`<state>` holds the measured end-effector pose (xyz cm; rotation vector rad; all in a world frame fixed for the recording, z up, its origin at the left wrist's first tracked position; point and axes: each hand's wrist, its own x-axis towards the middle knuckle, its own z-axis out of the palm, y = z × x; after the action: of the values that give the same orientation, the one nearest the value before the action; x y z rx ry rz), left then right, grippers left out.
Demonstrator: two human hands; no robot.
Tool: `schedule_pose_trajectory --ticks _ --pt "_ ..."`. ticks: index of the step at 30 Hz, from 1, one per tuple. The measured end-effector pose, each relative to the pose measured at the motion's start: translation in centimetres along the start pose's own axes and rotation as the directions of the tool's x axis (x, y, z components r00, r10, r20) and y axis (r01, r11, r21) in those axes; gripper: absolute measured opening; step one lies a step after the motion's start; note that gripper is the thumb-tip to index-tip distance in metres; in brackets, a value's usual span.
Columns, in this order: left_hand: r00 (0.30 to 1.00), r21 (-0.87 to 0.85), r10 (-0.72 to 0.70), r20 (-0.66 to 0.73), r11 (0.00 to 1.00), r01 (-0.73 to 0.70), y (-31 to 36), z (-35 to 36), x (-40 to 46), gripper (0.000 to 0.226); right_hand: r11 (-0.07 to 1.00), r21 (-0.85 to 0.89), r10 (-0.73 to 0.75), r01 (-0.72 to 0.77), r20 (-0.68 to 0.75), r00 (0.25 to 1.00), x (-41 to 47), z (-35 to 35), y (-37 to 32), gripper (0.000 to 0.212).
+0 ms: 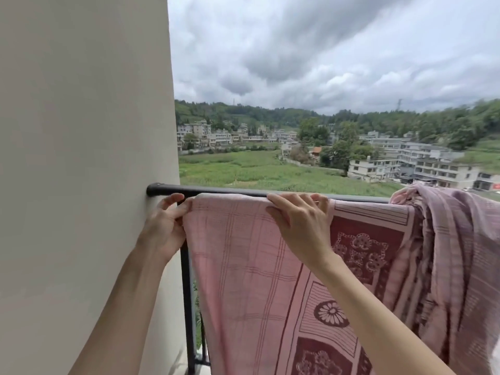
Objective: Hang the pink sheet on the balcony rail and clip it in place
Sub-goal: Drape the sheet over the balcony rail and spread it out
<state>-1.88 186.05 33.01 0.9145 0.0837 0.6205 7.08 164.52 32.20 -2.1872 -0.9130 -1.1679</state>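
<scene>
pink sheet [243,266] hangs over the black rail [216,191], draped down the near side w/ its top fold on the bar. left part is flat & spread, plaid lines then dark red flower panels toward the right. far right, the rest is bunched in a heap [454,239] on top of the rail & hanging in thick folds.

left hand [165,226] at the sheet's left edge, just beside the wall [81,158]. fingers curled, thumb & fingertips pinching the upper left corner of the fabric right under the rail end. grip narrow, holding cloth only; can't tell if it also touches the bar.

right hand [300,220] on the top fold, mid-rail, to the right of the left hand. fingers bent over the rail top w/ sheet under them, palm against the near face of the cloth. looks like it's gripping fabric & bar together, fingertips hidden over the far side.

rail end meets the wall at the left, a black post [187,293] drops down below it, partly behind the sheet edge.

beyond the rail: green field, pale buildings, wooded hills, grey cloud.
</scene>
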Motion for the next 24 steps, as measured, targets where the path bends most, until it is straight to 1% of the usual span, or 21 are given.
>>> schedule_pose_trajectory --ticks 1,2,3,4,5,6,7,8,10,11,12,13,16,18,20,22,23,24 --pt "0.994 -0.06 0.105 -0.028 0.993 -0.106 0.4 -0.1 0.1 0.031 1.0 0.022 0.001 0.0 -0.043 0.999 -0.1 0.2 0.2 0.024" --pt "0.981 -0.073 0.189 -0.044 0.979 -0.192 0.7 -0.1 0.1 0.034 0.999 0.033 -0.001 0.004 -0.073 0.997 -0.1 0.3 0.3 0.022" --pt "0.966 -0.012 0.251 -0.067 0.968 -0.252 0.7 0.0 0.0 0.033 0.999 0.032 -0.006 0.009 -0.096 0.995 -0.1 0.5 0.3 0.022" --pt "0.946 0.151 0.305 -0.107 0.946 -0.287 0.3 0.0 -0.1 0.028 1.0 0.02 -0.012 0.015 -0.11 0.994 -0.1 0.6 0.3 0.021" --pt "0.919 0.386 0.365 -0.15 0.877 -0.286 -0.2 0.0 -0.3 0.022 1.0 0.005 -0.017 0.018 -0.113 0.993 -0.1 0.6 0.2 0.022" --pt "0.889 0.605 0.427 -0.165 0.756 -0.251 -1.0 0.1 -0.7 0.019 1.0 -0.005 -0.018 0.018 -0.101 0.995 -0.2 0.7 0.1 0.023" --pt "0.86 0.761 0.49 -0.141 0.61 -0.222 -1.9 0.3 -1.1 0.02 1.0 -0.007 -0.018 0.017 -0.08 0.997 -0.2 0.6 0.1 0.025" --pt "0.829 0.852 0.554 -0.075 0.468 -0.235 -2.7 0.7 -1.6 0.022 1.0 -0.003 -0.022 0.022 -0.054 0.998 -0.3 0.5 0.1 0.027" --pt "0.755 0.904 0.639 0.144 0.226 -0.363 -4.0 2.2 -2.5 0.022 0.999 0.015 -0.034 0.034 -0.015 0.999 -0.3 0.0 0.5 0.029" --pt "0.718 0.891 0.642 0.269 0.118 -0.439 -4.6 3.2 -2.8 0.022 0.999 0.021 -0.029 0.029 -0.003 1.0 -0.4 -0.5 1.0 0.029" --pt "0.684 0.86 0.622 0.381 0.034 -0.509 -5.2 4.4 -3.1 0.021 1.0 0.018 -0.01 0.01 0.004 1.0 -0.6 -1.0 1.5 0.029" --pt "0.657 0.823 0.591 0.468 -0.021 -0.567 -5.9 5.6 -3.4 0.022 1.0 0.002 0.022 -0.022 0.003 1.0 -0.9 -1.6 2.2 0.029" --pt "0.611 0.73 0.487 0.624 -0.084 -0.678 -8.3 9.5 -4.1 0.026 0.987 -0.089 0.136 -0.136 -0.008 0.991 -2.3 -4.4 5.3 0.035" --pt "0.575 0.67 0.423 0.7 -0.109 -0.735 -10.2 12.2 -4.5 0.028 0.972 -0.133 0.197 -0.194 0.012 0.98 -3.1 -6.8 7.6 0.041" --pt "0.566 0.637 0.362 0.741 -0.109 -0.763 -12.1 14.9 -5.0 0.031 0.96 -0.193 0.221 -0.201 0.087 0.971 -3.7 -8.8 9.5 0.049" --pt "0.592 0.642 0.292 0.751 -0.115 -0.758 -13.9 17.3 -5.3 0.039 0.954 -0.265 0.198 -0.143 0.194 0.961 -4.3 -9.7 11.0 0.055" --pt "0.613 0.658 0.257 0.747 -0.155 -0.737 -14.6 18.2 -5.4 0.045 0.952 -0.281 0.185 -0.118 0.227 0.956 -4.5 -9.9 11.6 0.057" --pt "0.636 0.678 0.239 0.734 -0.216 -0.702 -15.3 18.9 -5.4 0.053 0.953 -0.286 0.176 -0.103 0.241 0.955 -4.7 -10.1 12.2 0.057"
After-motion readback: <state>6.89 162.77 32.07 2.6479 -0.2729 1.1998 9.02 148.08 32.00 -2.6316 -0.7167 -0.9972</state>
